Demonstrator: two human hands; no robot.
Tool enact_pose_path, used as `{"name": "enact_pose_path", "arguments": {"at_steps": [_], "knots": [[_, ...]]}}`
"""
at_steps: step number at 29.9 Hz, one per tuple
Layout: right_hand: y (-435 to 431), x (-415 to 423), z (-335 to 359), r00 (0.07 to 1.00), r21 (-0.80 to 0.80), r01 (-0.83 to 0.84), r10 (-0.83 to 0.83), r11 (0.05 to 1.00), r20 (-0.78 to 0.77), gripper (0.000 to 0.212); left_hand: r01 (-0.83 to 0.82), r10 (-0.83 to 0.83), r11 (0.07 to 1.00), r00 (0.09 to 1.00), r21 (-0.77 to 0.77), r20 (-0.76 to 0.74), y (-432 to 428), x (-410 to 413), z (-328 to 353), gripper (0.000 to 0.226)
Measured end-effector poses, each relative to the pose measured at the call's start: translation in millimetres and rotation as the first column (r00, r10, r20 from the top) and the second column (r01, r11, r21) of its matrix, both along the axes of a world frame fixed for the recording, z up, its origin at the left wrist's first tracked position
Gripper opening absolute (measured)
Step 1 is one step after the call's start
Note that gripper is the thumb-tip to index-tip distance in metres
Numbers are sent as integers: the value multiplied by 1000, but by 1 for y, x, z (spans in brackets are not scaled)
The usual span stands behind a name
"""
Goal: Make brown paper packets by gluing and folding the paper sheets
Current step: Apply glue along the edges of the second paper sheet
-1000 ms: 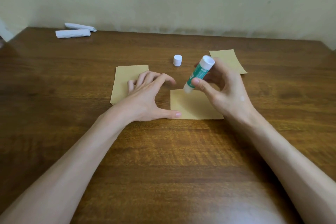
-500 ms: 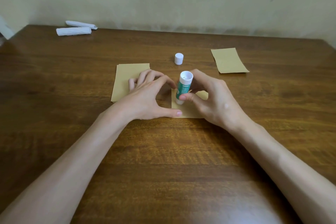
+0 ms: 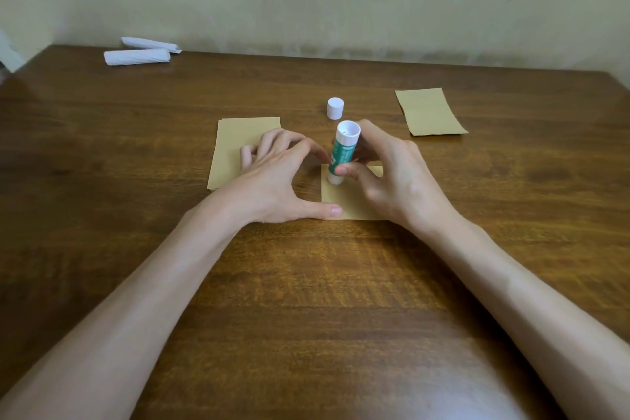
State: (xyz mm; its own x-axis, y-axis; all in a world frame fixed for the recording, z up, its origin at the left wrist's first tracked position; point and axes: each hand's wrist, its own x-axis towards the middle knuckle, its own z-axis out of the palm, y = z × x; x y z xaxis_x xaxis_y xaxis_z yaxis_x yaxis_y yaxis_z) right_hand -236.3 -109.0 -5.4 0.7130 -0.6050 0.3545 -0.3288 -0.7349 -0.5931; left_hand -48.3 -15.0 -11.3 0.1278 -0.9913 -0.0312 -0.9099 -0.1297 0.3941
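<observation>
On the table point(image 3: 306, 283), centre: my right hand point(image 3: 392, 174) grips the glue stick point(image 3: 344, 150) upright, tip down on the brown sheet point(image 3: 347, 205). Left hand point(image 3: 276, 177) spread, thumb pinning the sheet's near-left corner. Paper stack point(image 3: 235, 147) just left, cap point(image 3: 334, 108) behind.

On the tabletop point(image 3: 306, 283): one glue stick point(image 3: 344, 154), one loose white cap point(image 3: 335, 108), one single brown sheet point(image 3: 347, 205), one stack of brown sheets point(image 3: 235, 147) (sheet count unclear), one folded brown packet point(image 3: 430, 112), and two white rolls, the nearer roll point(image 3: 136, 56) and the farther roll point(image 3: 151, 43). Two hands: left hand point(image 3: 272, 177) and right hand point(image 3: 399, 177).
</observation>
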Motion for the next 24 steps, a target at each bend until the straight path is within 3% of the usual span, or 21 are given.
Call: {"name": "enact_pose_path", "arguments": {"at_steps": [8, 16, 20, 24], "knots": [[-4, 3, -5, 998, -38, 66, -66, 997, 0, 22, -7, 7, 1000, 1000, 11, -8, 0, -1, 0, 80], [-12, -14, 9, 936, 184, 114, -167, 976, 310, 26, -13, 13, 1000, 1000, 6, -22, 1, -1, 1, 75], [-11, -26, 12, 983, 147, -37, 9, 988, 183, 22, -5, 6, 1000, 1000, 7, -23, 2, -1, 3, 72], [-8, -26, 5, 990, 117, -96, 82, 989, 119, 25, 11, -11, 1000, 999, 0, -32, 3, -2, 3, 64]]}}
